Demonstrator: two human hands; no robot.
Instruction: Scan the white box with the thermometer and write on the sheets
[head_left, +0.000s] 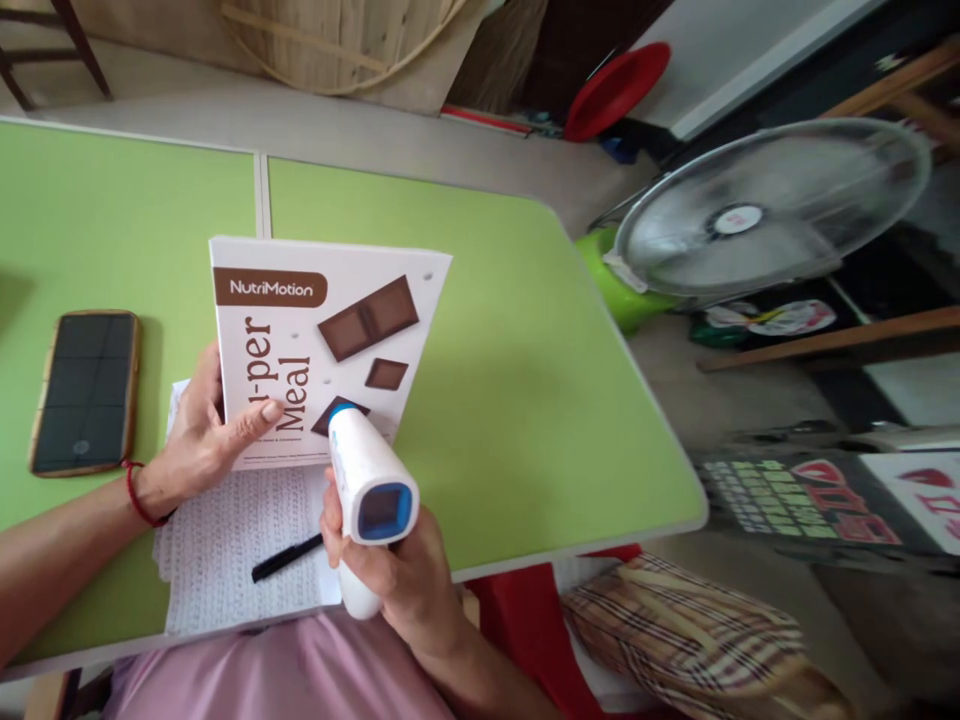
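Observation:
My left hand (pixel 214 425) grips the lower left edge of a white box (pixel 360 290) printed "NutriMotion" and "Meal", with pictures of chocolate pieces. The thumb presses on its front; the other fingers are mostly hidden behind. My right hand (pixel 409 565) is wrapped round the handle of a white and blue infrared thermometer (pixel 371 470). Its blue tip points at the box's lower front, and I cannot tell whether it touches. The small screen facing me looks dark. Below the box lie handwritten sheets of paper (pixel 232 550) with a black pen (pixel 287 557) on them.
A smartphone (pixel 86 390) in a brown case lies at the left of the green table (pixel 525 400). Beyond the right edge stands a large fan (pixel 735 220) on a green base. A plaid cloth (pixel 690 630) is at the lower right, and a red basin (pixel 619 90) is at the back.

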